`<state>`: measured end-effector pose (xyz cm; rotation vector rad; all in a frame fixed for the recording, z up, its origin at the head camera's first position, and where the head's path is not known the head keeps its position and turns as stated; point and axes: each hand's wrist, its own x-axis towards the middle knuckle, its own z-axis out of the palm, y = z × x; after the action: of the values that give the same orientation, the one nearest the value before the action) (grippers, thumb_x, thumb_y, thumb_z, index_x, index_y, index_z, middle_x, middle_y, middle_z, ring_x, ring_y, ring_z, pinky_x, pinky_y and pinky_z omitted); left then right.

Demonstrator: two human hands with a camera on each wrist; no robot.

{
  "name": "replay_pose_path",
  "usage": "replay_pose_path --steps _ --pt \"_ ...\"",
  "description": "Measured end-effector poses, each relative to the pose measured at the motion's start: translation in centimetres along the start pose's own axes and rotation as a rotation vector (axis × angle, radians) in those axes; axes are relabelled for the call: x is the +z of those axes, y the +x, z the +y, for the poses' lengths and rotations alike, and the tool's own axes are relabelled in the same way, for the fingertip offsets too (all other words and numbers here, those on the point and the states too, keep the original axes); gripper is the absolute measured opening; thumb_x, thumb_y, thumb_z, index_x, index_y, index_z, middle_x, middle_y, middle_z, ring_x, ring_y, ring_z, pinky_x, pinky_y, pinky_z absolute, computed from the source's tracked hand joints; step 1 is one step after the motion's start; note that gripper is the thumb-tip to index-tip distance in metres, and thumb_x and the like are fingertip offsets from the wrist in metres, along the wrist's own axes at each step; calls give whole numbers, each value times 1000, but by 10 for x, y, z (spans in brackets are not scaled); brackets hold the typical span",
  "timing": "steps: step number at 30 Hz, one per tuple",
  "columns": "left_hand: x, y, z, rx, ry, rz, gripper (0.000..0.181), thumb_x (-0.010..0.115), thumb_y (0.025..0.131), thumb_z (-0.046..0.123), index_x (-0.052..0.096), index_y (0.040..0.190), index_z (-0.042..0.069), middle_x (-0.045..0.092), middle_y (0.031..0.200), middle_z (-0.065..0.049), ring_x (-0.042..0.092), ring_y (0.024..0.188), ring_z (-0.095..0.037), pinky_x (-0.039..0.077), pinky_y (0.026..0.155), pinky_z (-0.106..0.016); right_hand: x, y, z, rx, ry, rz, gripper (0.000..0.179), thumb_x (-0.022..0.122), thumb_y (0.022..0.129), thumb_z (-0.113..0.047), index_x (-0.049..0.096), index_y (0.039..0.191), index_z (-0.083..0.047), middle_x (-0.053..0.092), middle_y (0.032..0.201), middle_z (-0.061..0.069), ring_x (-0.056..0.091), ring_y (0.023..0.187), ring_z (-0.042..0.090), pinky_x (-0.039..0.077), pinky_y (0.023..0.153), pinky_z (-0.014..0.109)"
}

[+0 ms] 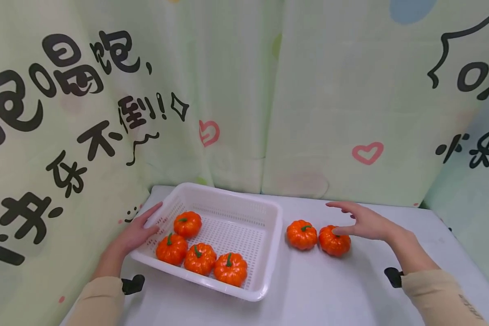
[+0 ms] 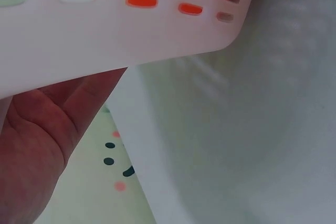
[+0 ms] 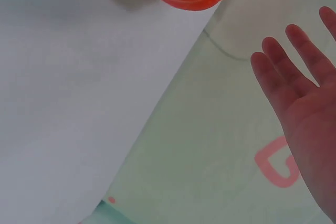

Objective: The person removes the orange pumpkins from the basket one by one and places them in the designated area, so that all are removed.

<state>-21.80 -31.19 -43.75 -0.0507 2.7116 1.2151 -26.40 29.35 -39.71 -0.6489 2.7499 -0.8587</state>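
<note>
white basket (image 1: 273, 253), four pumpkins (image 1: 172, 251) inside; left hand (image 1: 135, 233) at rim, fingers straight, presumably steadying. two loose pumpkins (image 1: 300, 237) on table (image 1: 309, 290); right hand (image 1: 368, 222) spread by the right one, pinching nothing.

Basket wall (image 1: 270, 253) close beside 2 pumpkins (image 1: 302, 236), themselves perhaps touching; room in front.

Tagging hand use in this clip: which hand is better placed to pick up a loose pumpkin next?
The right hand, probably: it is open and close to the loose pumpkins, while the left hand is at the basket's opposite side.
</note>
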Motion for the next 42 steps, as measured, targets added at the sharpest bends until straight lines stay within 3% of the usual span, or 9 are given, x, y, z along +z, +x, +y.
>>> replay_pose_path --steps 8,22,36,42 --pt "-1 -1 3 -1 16 9 71 57 102 21 20 163 20 21 160 -32 36 133 -54 54 91 -57 2 27 -34 -82 -1 35 74 77 89 -35 45 151 -12 45 149 18 45 129 44 49 95 63" --pt "-1 1 4 15 31 11 70 56 102 20 21 163 19 23 159 -31 36 134 -53 50 95 -59 22 75 -91 -224 30 -1 69 78 88 -33 51 148 -16 49 149 10 50 129 36 47 100 59" --pt "-1 -2 5 1 25 13 70 57 102 23 21 163 20 21 159 -33 34 135 -56 53 91 -58 66 100 -143 -346 84 -209 67 79 87 -28 51 146 -11 51 146 11 50 128 37 45 104 56" --pt "0 -2 5 -13 14 22 71 57 102 23 21 163 21 20 160 -32 34 135 -56 57 86 -54 84 102 -159 -372 61 -297 67 80 86 -28 53 146 -16 51 147 2 50 128 33 46 103 51"
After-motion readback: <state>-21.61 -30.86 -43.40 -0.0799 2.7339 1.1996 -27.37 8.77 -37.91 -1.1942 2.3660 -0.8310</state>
